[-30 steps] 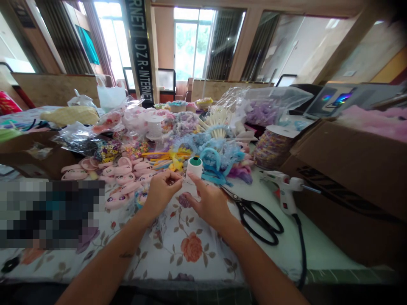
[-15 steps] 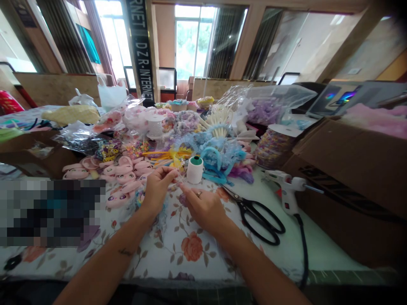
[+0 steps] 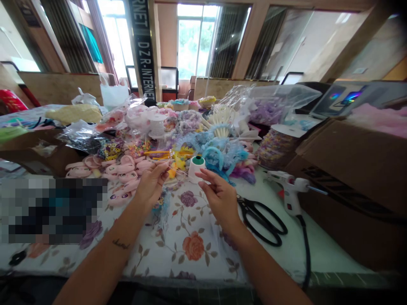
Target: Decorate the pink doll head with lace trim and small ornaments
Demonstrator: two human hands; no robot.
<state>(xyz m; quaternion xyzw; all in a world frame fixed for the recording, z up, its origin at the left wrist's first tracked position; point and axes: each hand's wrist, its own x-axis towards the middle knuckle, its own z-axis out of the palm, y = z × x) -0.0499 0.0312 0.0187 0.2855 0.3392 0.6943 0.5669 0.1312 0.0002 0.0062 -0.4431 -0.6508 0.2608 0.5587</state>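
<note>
My left hand (image 3: 151,182) is closed in a pinch on a thin pale thread (image 3: 178,169), which stretches right toward the spool. Beside the white thread spool (image 3: 194,168) with its green top, my right hand (image 3: 218,194) is raised with thumb and fingers apart. No object shows between them. Below my left hand, on the flowered cloth (image 3: 171,254), lies a fluffy blue piece with coloured beads (image 3: 162,207), partly hidden by the wrist. Black-handled scissors (image 3: 265,220) rest to the right of my right hand, which covers part of their blades.
Pink plush bunny heads (image 3: 122,173) lie at the left, with a brown box (image 3: 34,154) behind them. Blue fluffy trim (image 3: 222,154) is heaped beyond the spool. A corded glue gun (image 3: 291,190) sits before a large cardboard box (image 3: 352,190) at right. One left patch is pixelated.
My hands have come apart: the right moved right and opened near the spool, the left shifted slightly left. The pale thread now shows between them.
</note>
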